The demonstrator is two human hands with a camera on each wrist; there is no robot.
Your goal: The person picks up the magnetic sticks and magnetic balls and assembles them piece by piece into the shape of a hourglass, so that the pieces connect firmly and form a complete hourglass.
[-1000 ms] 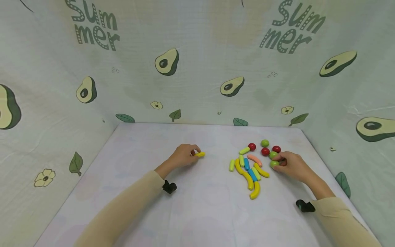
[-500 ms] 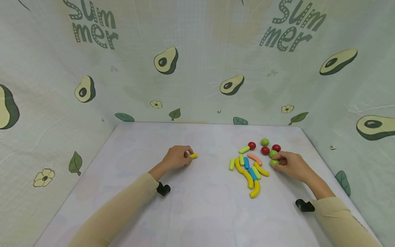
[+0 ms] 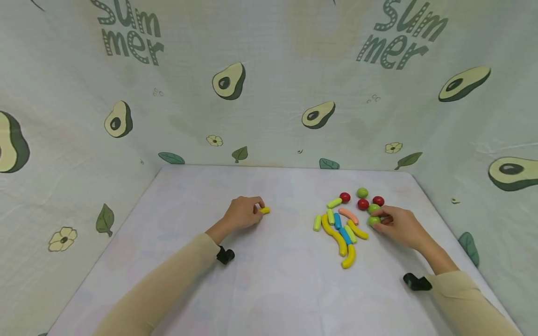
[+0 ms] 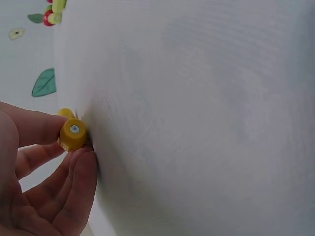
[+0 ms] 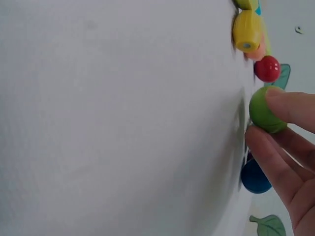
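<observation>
My left hand (image 3: 244,212) pinches a curved yellow magnetic stick (image 3: 265,210) low over the left-middle part of the table. The left wrist view shows the small metal disc in the end of this yellow stick (image 4: 72,135), between thumb and fingers. On the right, my right hand (image 3: 397,226) holds a green ball (image 3: 373,221) between thumb and fingertips, down at the tabletop. Another green ball (image 3: 373,208) lies just beyond it. In the right wrist view the thumb presses on the held green ball (image 5: 266,110), and a dark blue ball (image 5: 256,176) is partly hidden behind the fingers.
Red balls (image 3: 363,204) and a further green ball (image 3: 362,192) lie at the back right. Left of my right hand are several curved yellow sticks (image 3: 349,256), light green sticks (image 3: 317,223), blue sticks (image 3: 338,221) and a salmon stick (image 3: 348,215). Patterned cloth (image 3: 269,84) walls the table.
My left hand moved left with the yellow stick, away from the pile, then nearly stopped. The right hand stays in place on the green ball.
</observation>
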